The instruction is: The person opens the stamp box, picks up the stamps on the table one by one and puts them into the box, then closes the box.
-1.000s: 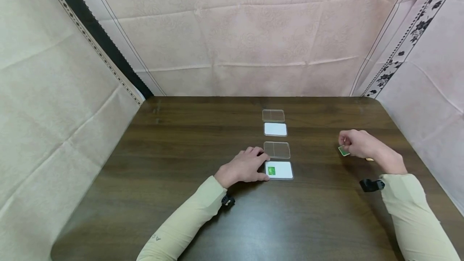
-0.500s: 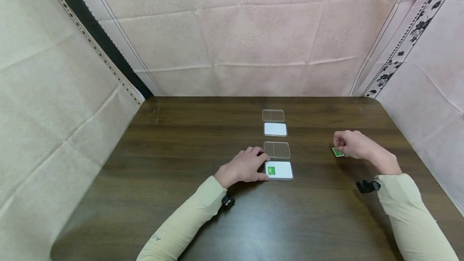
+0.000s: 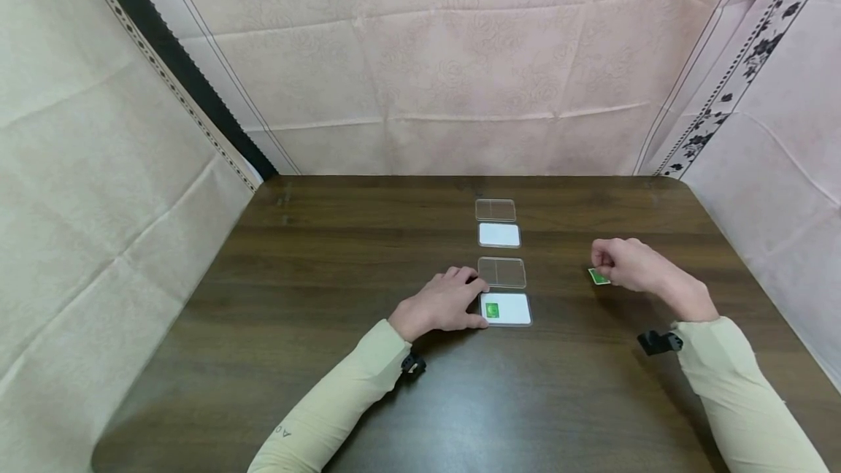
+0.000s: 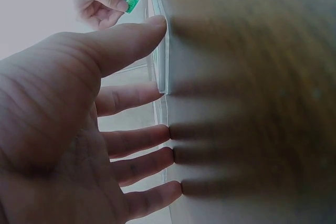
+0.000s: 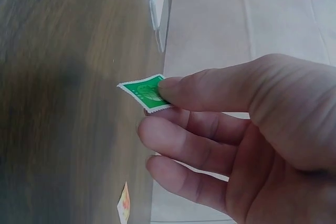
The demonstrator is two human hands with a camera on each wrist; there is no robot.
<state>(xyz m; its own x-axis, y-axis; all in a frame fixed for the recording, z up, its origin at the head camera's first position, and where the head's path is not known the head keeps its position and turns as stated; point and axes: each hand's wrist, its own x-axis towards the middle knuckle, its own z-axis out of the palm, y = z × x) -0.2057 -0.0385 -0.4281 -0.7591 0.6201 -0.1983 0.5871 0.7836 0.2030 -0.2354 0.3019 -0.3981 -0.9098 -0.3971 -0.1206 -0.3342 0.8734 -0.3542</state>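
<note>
Thumb and fingers of the right hand (image 3: 636, 268) pinch a green stamp (image 5: 143, 93), at the right of the head view. The left hand (image 3: 440, 304), just below the centre, has spread fingers, its thumb touching the white case (image 3: 514, 309).

Pale creased cloth (image 3: 460, 64) surrounds a brown wooden table (image 3: 328, 261) whose near surface catches soft glare (image 3: 453, 414).

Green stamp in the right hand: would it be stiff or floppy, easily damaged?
The green stamp looks thin, so it's probably light and flexible. Its toothed edge might tear easily. Pinched by the right hand, its free corner may bend.
</note>
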